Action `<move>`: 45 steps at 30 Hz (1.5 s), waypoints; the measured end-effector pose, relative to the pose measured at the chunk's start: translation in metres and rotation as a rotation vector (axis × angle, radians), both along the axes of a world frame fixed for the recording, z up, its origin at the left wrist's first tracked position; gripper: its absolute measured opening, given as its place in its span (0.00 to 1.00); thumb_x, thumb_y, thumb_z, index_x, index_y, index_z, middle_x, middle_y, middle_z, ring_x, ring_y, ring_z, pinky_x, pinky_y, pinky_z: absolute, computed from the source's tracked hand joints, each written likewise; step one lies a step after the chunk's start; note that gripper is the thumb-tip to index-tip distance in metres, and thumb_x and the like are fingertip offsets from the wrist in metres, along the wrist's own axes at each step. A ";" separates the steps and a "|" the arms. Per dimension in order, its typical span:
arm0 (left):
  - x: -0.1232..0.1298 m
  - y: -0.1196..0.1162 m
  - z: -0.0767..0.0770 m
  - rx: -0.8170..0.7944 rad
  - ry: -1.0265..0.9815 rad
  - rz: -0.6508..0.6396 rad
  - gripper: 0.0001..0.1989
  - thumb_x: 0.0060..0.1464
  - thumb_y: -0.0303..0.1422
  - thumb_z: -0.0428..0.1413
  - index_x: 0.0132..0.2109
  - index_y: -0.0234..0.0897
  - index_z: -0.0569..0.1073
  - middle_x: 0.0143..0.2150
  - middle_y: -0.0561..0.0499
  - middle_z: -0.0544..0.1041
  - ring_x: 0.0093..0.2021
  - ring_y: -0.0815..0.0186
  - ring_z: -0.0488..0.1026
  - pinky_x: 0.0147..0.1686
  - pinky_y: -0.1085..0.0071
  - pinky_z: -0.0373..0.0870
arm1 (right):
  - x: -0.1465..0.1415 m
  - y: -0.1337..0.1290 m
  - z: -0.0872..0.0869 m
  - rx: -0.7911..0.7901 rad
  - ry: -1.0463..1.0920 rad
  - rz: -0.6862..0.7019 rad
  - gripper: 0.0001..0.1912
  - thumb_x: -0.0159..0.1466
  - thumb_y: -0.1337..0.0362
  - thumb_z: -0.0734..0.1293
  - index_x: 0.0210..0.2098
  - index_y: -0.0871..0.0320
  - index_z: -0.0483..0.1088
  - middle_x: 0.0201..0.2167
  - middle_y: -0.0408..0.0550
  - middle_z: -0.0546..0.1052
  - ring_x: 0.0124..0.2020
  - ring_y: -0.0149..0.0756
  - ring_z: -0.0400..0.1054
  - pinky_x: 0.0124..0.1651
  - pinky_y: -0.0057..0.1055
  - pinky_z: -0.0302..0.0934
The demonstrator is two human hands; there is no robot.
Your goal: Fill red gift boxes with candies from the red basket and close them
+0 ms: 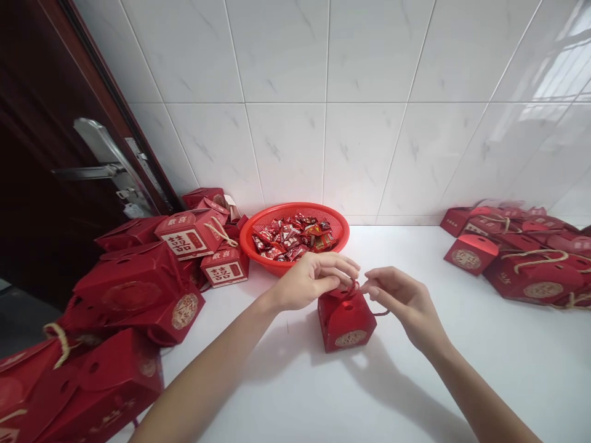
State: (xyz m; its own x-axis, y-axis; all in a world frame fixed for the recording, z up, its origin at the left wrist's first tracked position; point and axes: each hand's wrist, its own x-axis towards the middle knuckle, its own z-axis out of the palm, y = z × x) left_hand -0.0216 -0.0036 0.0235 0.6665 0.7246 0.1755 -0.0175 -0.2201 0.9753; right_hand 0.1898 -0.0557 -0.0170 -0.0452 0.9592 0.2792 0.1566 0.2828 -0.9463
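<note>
Curves left hand (307,284) and right hand (409,301), both partly open, at the red cord (354,286) atop the small box (349,325), mid-tabletop (258,384); cannot tell whether either grips. Has red basket (246,247) close behind, toward the back edge, piled boxes (124,295) leftward, more boxes (538,274) well apart toward the back right.

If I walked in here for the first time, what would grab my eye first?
Probably the bright red basket of wrapped sweets, standing against the white tiled wall. Next, the small red box in front of it, with the left hand and right hand at its cord. More red boxes crowd both sides.
</note>
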 end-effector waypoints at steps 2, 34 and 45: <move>0.000 -0.001 0.000 0.049 -0.034 0.004 0.10 0.54 0.21 0.54 0.39 0.34 0.79 0.51 0.44 0.78 0.43 0.64 0.80 0.45 0.65 0.79 | -0.002 0.003 0.014 -0.050 0.035 0.042 0.18 0.60 0.50 0.72 0.42 0.56 0.72 0.30 0.48 0.81 0.34 0.41 0.76 0.38 0.36 0.70; 0.003 -0.005 -0.002 0.515 0.337 0.397 0.44 0.45 0.44 0.68 0.66 0.45 0.60 0.66 0.42 0.61 0.68 0.46 0.57 0.62 0.50 0.64 | -0.032 0.024 0.085 -0.101 0.406 0.094 0.18 0.51 0.66 0.75 0.41 0.58 0.72 0.33 0.46 0.80 0.30 0.32 0.72 0.40 0.33 0.65; 0.003 0.009 -0.006 0.228 0.193 0.194 0.25 0.44 0.47 0.68 0.46 0.37 0.76 0.47 0.46 0.79 0.49 0.52 0.75 0.49 0.57 0.71 | -0.027 0.015 0.093 -0.105 0.361 0.207 0.16 0.54 0.66 0.75 0.41 0.57 0.71 0.39 0.49 0.80 0.40 0.39 0.75 0.45 0.38 0.67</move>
